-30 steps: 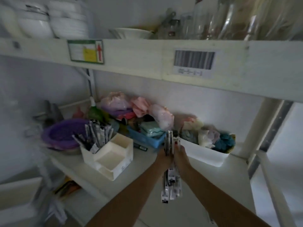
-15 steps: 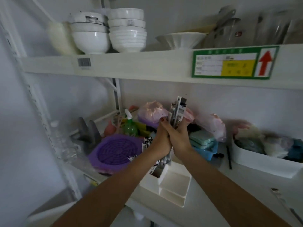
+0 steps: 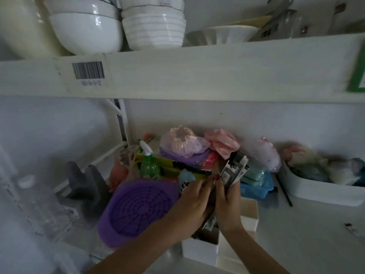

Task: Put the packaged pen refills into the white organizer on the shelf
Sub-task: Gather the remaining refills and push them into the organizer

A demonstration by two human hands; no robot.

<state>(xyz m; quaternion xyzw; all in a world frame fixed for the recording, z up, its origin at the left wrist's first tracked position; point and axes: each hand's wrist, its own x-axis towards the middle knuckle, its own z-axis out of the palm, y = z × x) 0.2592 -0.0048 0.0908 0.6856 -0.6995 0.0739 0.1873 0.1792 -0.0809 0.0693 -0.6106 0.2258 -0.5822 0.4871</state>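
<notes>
A bundle of packaged pen refills (image 3: pixel 235 171) in black, grey and white sleeves stands upright between both hands, its top fanned out. My right hand (image 3: pixel 227 202) grips the bundle from the right. My left hand (image 3: pixel 194 202) closes on it from the left, fingers pinched near the top. The lower end of the bundle reaches down into the front left compartment of the white organizer (image 3: pixel 201 250), which sits on the lower shelf under my hands. Most of the organizer is hidden by my wrists.
A purple round strainer (image 3: pixel 136 210) lies just left of the organizer. Behind are a green spray bottle (image 3: pixel 149 165), plastic bags (image 3: pixel 181 143) and a blue basket (image 3: pixel 256 186). A white bin (image 3: pixel 320 192) stands at right. Stacked white bowls (image 3: pixel 154 26) fill the upper shelf.
Both hands have lowered the bundle from in front of the bags down into the organizer. The camera view has shifted left and down along the shelf.
</notes>
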